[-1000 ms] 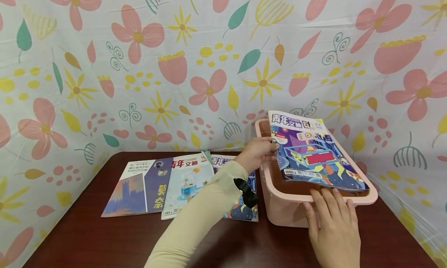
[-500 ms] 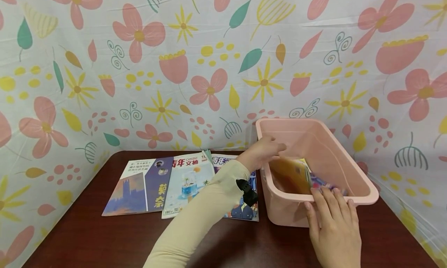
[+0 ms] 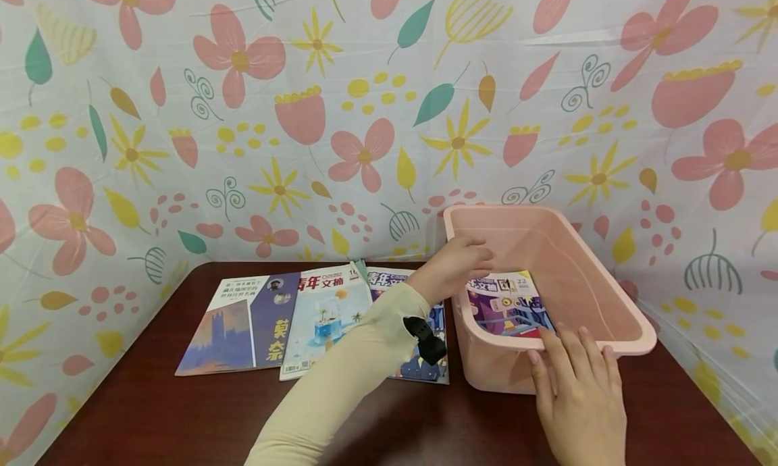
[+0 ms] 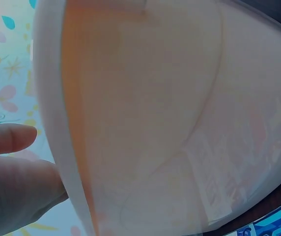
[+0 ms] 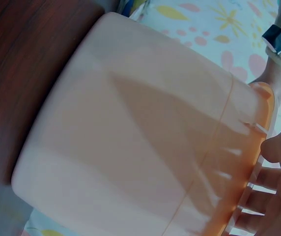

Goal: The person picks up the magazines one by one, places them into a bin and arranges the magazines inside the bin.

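A pink plastic bin (image 3: 504,378) stands on the right side of the table. Inside it lies a magazine (image 3: 507,307) with a purple illustrated cover, its near part hidden by the bin's front wall. My left hand (image 3: 456,267) reaches over the left rim, holding nothing, fingers loosely bent above the magazine. In the left wrist view, the thumb and part of the left hand (image 4: 22,177) show beside the rim. At the front, my right hand (image 3: 580,385) holds the bin's rim, fingers over the edge and thumb on the outer side; the right wrist view shows this grip from below.
Left of the bin, a blue-and-white booklet (image 3: 225,338), a light-blue magazine (image 3: 322,317) and another purple magazine (image 3: 419,361) lie in an overlapping row on the dark wooden table (image 3: 182,419). A flower-patterned cloth (image 3: 365,115) hangs behind the table.
The purple magazine, held by my left hand above the bin, has dropped in and now lies flat inside. My left hand has let go; my right hand stays on the rim.
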Tool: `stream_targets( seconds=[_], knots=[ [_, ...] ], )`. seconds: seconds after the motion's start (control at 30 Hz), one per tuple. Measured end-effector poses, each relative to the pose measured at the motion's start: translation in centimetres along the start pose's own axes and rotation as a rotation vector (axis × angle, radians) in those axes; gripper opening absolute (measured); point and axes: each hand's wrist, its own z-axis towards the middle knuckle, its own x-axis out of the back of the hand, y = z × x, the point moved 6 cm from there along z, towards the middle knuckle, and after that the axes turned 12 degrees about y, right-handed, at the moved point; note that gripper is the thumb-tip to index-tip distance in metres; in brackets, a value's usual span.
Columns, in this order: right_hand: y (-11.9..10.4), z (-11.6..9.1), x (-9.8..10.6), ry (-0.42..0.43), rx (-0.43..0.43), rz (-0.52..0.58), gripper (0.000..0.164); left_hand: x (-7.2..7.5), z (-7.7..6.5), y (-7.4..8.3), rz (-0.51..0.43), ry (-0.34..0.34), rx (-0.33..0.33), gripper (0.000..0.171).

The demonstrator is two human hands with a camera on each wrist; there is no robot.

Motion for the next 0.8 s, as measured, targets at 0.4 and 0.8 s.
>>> stream_targets(
  seconds=[0.4, 0.8],
  knots=[
    [0.0, 0.1, 0.0, -0.005, 0.003, 0.004, 0.061, 1.0, -0.6, 0.8, -0.076, -0.058, -0.005, 0.047],
    [0.0, 0.0, 0.0, -0.013, 0.001, -0.003, 0.060, 2.7, -1.4, 1.7, -0.155, -0.127, -0.066, 0.038]
  ],
)
